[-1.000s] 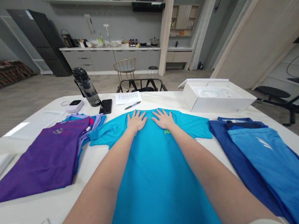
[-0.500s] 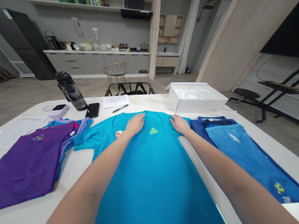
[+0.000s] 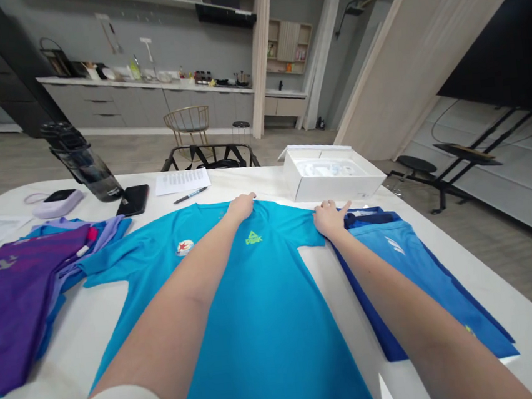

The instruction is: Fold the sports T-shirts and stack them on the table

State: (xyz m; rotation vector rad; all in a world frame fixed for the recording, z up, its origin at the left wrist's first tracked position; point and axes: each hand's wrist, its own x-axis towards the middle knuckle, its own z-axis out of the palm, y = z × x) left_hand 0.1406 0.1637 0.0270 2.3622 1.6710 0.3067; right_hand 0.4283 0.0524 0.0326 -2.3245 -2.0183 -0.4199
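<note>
L hand (image 3: 242, 208) at neckline edge of turquoise shirt (image 3: 262, 306), fingers bent; can't tell if it's pinching cloth. R hand (image 3: 329, 220) at sleeve (image 3: 299, 224) end, part curled, grip unclear from where I stand. Shirt lies spread, logo side up, on white table (image 3: 264, 178), btwn purple top (image 3: 13, 311) & folded blue clothes (image 3: 413, 260). Step, prob: straightening shoulder/sleeve. Next move seems to call for light tension, w/o dragging the blue stack
</note>
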